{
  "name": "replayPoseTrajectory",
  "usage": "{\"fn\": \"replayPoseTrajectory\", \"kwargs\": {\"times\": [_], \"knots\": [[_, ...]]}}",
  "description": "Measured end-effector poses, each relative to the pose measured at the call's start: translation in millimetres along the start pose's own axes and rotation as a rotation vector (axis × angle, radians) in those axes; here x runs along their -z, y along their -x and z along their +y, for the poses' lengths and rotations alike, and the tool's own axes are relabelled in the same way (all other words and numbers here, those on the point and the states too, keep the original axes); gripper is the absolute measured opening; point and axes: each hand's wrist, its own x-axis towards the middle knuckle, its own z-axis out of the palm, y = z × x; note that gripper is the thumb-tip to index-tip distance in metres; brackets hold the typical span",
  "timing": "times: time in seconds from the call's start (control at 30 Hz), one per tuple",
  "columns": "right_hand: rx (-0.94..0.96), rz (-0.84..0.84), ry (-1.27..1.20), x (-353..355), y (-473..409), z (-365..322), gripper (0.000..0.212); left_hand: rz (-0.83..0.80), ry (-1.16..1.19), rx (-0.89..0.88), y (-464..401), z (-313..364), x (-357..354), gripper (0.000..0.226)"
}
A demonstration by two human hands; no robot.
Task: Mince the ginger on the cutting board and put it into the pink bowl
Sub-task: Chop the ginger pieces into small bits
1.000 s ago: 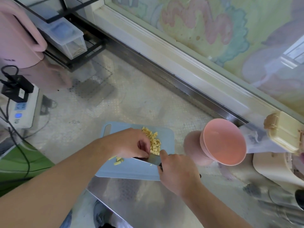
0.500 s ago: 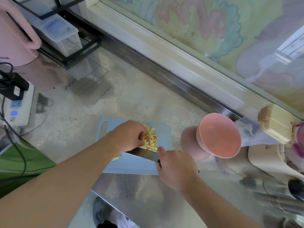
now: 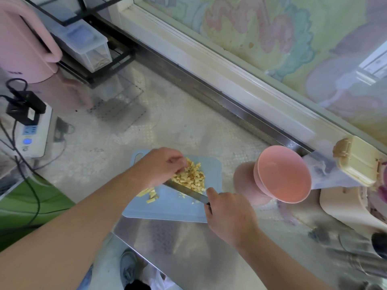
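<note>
1. The diced ginger (image 3: 191, 178) lies in a loose heap on the far right part of the blue cutting board (image 3: 171, 210). A few longer strips (image 3: 151, 194) lie apart, at the near left of the heap.
2. The right hand (image 3: 229, 214) is closed around the handle of the knife (image 3: 186, 190); the forefinger reaches toward the blade. The blade lies along the near edge of the heap.
3. The left hand (image 3: 161, 166) is curled, fingertips at the left side of the heap. Whether it pinches any pieces cannot be told.
4. The pink bowl (image 3: 282, 174) stands on the counter just right of the board and holds nothing visible.
5. Handling judgement: the pieces are light, small and firm, but likely moist, so they may stick to blade and skin. They scatter easily and cannot be gripped as one mass.
6. Recommended hold: gather the heap against the flat of the blade with cupped fingers, or lift the board by its left handle slot (image 3: 137, 158) and scrape the pieces off.
7. The strips likely need further cutting.
</note>
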Motion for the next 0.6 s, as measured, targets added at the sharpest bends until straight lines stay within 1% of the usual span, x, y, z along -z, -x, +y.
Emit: {"fn": "replayPoseTrajectory", "kwargs": {"times": [0.07, 0.1, 0.13, 0.2, 0.27, 0.37, 0.5, 0.6], "knots": [[-0.081, 0.068, -0.147, -4, 3, 0, 0.024, 0.244, 0.146, 0.011, 1, -10, 8, 0.019], [-0.137, 0.088, -0.231, -6, 4, 0, 0.029, 0.35, 0.18, 0.026, 2, -16, 13, 0.018], [-0.19, 0.099, -0.31, -7, 5, -2, 0.033, 0.429, 0.19, 0.044, 4, -22, 17, 0.018], [-0.266, 0.115, -0.458, -9, 5, -8, 0.036, 0.505, 0.181, 0.087, 9, -36, 21, 0.021], [-0.313, 0.1, -0.576, -11, 4, -21, 0.035, 0.519, 0.16, 0.131, 15, -50, 22, 0.023], [-0.349, 0.025, -0.698, -20, -2, -47, 0.034, 0.513, 0.115, 0.182, 27, -67, 18, 0.021], [-0.377, -0.037, -0.766, -38, -12, -73, 0.032, 0.46, 0.024, 0.147, 40, -82, 7, 0.02], [-0.435, -0.038, -0.779, -39, -16, -74, 0.032, 0.434, -0.056, 0.118, 42, -89, 3, 0.017]]}}
